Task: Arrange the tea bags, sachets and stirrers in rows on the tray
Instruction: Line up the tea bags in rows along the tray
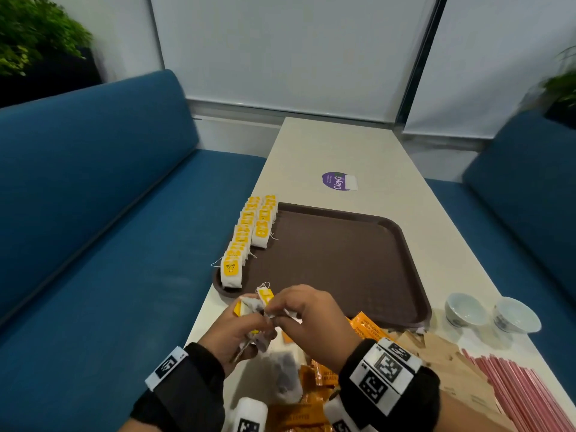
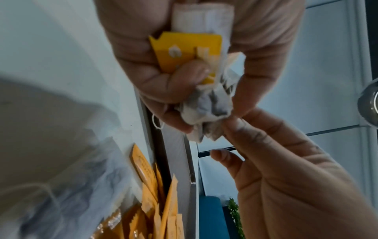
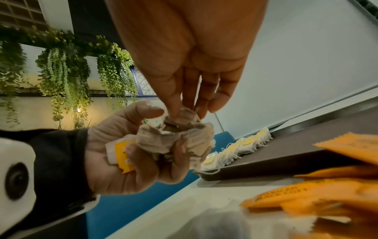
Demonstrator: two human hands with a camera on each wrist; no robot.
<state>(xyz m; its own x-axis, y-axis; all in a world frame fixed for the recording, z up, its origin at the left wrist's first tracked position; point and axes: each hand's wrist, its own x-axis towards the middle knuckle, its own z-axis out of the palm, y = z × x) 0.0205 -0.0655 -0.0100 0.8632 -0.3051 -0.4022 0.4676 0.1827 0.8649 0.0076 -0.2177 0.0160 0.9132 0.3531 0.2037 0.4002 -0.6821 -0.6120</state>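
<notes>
Soft paper tea bags (image 3: 174,139) crumple in the left hand (image 1: 232,325); right hand (image 1: 311,319) fingers pinch one corner, likely safest hold.

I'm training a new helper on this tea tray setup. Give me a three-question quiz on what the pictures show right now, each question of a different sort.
1. True or false: the stirrers already lie on the tray.
2. Multiple choice: the left hand grips a bunch of A) orange sachets, B) tea bags, C) cups.
3. Fill in: the rows of tea bags lie along the tray's ___ edge.

Key
1. False: they lie on the table, right of the sachets.
2. B: it holds crumpled tea bags, and the right hand pinches one.
3. Left.
</notes>
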